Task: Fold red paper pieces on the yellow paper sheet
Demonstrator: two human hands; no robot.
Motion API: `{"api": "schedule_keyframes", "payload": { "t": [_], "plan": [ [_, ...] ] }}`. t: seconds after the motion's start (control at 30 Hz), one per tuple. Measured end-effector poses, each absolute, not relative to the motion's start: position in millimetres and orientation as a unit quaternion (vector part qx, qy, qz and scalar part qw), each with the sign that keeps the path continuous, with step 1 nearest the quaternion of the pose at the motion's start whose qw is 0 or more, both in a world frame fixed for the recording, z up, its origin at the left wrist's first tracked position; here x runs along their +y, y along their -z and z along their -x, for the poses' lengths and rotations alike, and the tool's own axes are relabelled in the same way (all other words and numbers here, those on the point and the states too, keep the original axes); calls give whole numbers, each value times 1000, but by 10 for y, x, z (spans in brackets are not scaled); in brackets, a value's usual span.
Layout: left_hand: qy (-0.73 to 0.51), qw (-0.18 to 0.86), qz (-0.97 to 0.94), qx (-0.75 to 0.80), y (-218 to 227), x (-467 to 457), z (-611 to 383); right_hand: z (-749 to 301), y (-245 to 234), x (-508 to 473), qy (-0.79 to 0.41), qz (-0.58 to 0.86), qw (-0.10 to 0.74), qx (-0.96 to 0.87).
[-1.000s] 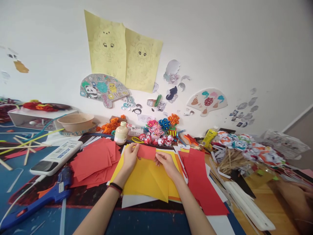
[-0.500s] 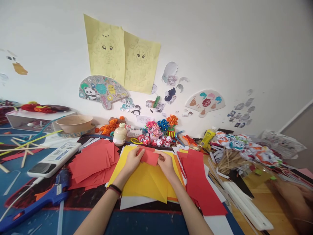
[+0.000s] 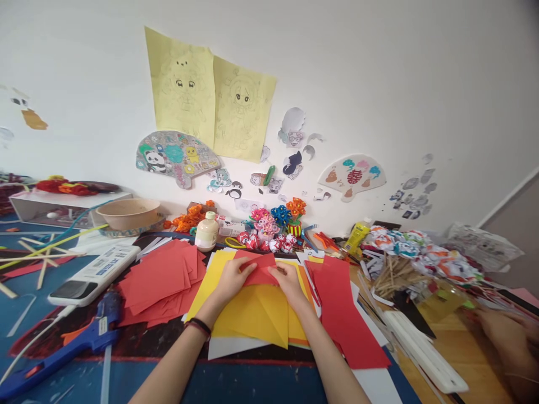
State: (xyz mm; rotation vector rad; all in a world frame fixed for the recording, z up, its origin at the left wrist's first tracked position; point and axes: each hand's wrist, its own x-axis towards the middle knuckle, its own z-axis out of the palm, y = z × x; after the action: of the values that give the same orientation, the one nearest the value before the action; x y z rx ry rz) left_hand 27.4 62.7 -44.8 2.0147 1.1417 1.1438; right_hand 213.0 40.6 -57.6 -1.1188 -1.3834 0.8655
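Note:
Between both hands is a piece of red paper [image 3: 260, 270], resting over yellow sheets [image 3: 248, 314]. My left hand [image 3: 232, 279] pinches its left side, with the thumb on top. At its right edge my right hand [image 3: 289, 282] grips it with thumb and fingers closed; some fingertips are hidden beneath. Under the yellow sheets, white and orange paper edges stick out. A pile of red paper squares [image 3: 162, 278] lies to the left of my left hand. Longer red sheets [image 3: 347, 314] lie to the right of my right hand.
On the left are a blue glue gun [image 3: 95, 336] and a white power strip [image 3: 95, 275]. A cream bottle [image 3: 206, 233] and pipe-cleaner flowers [image 3: 280, 216] stand at the back. Wooden sticks [image 3: 391, 279] lie right. Another person's hand [image 3: 505, 336] is at the far right.
The red paper looks larger and more spread out than before, when it was a small folded piece. My right hand has shifted slightly left along its edge.

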Motion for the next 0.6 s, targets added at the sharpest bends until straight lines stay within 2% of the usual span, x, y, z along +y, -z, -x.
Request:
{"api": "schedule_keyframes", "payload": {
  "t": [0.23,0.3,0.4,0.5,0.6],
  "plan": [
    [-484,328,-681,442,476,673,-241,-2091,512,360,-456,424,557,-550],
    [-485,376,-649,449,492,669,-247,-2068,500,336,-485,408,559,-535],
    [-469,503,-600,408,478,638,-236,-2035,483,298,-511,391,557,-524],
    [-438,592,-577,353,405,599,-182,-2033,485,287,-503,404,545,-536],
    [-425,568,-600,370,313,582,-109,-2049,521,311,-435,450,532,-570]
  ]
}}
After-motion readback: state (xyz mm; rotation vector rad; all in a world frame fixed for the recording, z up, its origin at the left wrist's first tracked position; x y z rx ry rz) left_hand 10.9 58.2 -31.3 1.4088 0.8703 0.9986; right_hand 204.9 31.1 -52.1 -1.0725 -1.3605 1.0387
